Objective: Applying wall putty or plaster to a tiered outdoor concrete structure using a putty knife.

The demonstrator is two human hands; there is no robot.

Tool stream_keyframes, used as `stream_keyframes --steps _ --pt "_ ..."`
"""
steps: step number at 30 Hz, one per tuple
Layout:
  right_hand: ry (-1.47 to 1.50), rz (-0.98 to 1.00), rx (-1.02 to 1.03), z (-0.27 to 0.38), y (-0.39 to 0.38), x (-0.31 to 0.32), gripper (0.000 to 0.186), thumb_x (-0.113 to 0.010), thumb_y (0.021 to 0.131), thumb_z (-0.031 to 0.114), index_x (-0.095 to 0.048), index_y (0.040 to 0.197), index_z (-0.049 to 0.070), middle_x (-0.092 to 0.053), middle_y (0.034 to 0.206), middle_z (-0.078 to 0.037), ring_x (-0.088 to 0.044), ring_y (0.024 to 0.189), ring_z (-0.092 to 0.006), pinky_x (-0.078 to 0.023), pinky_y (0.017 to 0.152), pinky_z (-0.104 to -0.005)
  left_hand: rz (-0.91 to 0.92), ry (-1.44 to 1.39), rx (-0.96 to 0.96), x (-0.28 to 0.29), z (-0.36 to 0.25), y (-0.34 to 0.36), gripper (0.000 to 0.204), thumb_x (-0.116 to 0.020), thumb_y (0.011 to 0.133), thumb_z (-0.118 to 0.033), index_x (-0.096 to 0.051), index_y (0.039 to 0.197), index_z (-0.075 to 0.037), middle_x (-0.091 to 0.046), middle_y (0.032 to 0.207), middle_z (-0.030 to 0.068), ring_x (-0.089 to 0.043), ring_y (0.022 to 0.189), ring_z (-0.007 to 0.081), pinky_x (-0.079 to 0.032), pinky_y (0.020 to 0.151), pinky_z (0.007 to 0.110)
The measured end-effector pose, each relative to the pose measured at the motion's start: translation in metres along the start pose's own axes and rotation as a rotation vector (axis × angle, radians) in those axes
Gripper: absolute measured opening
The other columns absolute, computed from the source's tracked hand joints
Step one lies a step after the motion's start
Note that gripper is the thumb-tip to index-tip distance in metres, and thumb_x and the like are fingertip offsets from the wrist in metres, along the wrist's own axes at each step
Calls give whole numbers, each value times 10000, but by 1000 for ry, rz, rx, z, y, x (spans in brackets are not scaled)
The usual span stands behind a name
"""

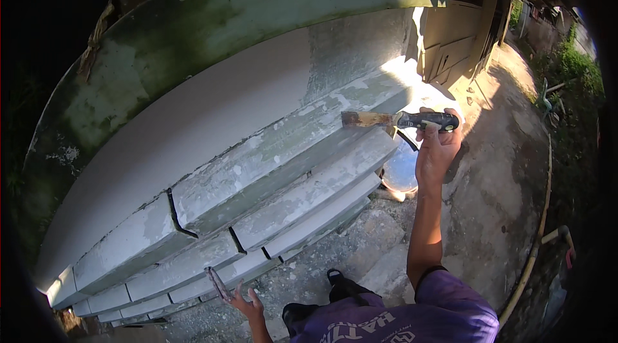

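Note:
My right hand [439,140] is closed round the black handle of a putty knife [427,121]. Its rusty, stained blade [367,119] reaches left to the lower edge of the upper ledge of a stepped wall [283,143]. Patchy white and grey coating covers that ledge. Low in the view, my left hand [247,304] is held out in front of the lower ledges [187,288], fingers stretched and apart. Its longest fingers look smeared with pale grey stuff. I see nothing held in it.
Dark gaps [174,214] split the ledges. Above hangs a curved, mossy green overhang [193,14]. A bluish round container [400,172] stands below the ledge's right end. Concrete ground [496,195] runs along the right, edged by a long pipe [541,227] and plants.

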State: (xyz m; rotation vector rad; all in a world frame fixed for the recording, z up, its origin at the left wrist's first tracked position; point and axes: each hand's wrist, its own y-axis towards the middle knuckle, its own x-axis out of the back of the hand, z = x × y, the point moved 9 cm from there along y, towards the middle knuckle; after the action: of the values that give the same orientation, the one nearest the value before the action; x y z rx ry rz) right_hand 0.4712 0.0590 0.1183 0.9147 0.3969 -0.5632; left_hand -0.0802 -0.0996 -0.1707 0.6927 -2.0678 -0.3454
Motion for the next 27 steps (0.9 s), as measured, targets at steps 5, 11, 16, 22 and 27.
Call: stream_keyframes --steps 5,11,16,22,27 --pt "51 -5 -1 -21 59 -55 375 -602 980 321 -414 1100 19 -658 985 -185 -607 581 -154 -486 481 -244 140 -69 -71 -19 -4 0 352 -624 861 -183 -645 1190 -56 -390 1434 315 -306 1373 455 -223 1119 522" --pt "85 -87 -4 -55 60 -107 341 -497 1035 268 -242 1158 79 -564 1045 -196 -604 583 -200 -485 468 -289 186 -79 -250 -17 -7 4 336 -644 836 -189 -659 1151 -73 -572 1264 247 -305 1374 479 -169 1129 578" --pt "152 -139 -54 -70 93 -68 326 -492 1038 217 -235 1215 123 -602 1039 -173 -593 592 -185 -456 484 -282 189 -94 -369 3 5 13 357 -649 831 -148 -630 1179 -71 -648 1162 184 -346 1348 482 -172 1129 581" --pt "31 -187 -55 -49 85 -89 225 -509 1007 203 -418 1030 -2 -603 819 -133 -565 561 -162 -427 460 -272 -69 -145 -460 43 34 29 254 -607 809 -57 -576 1061 -33 -686 1077 177 -607 1019 456 -359 1008 586" --pt "-25 -119 -163 -65 89 -141 228 -532 949 202 -397 915 22 -534 691 -98 -523 512 -159 -393 432 -294 -506 -67 -756 117 -31 71 206 -617 803 -59 -611 1009 -48 -687 1070 168 -599 1003 449 -362 1004 585"
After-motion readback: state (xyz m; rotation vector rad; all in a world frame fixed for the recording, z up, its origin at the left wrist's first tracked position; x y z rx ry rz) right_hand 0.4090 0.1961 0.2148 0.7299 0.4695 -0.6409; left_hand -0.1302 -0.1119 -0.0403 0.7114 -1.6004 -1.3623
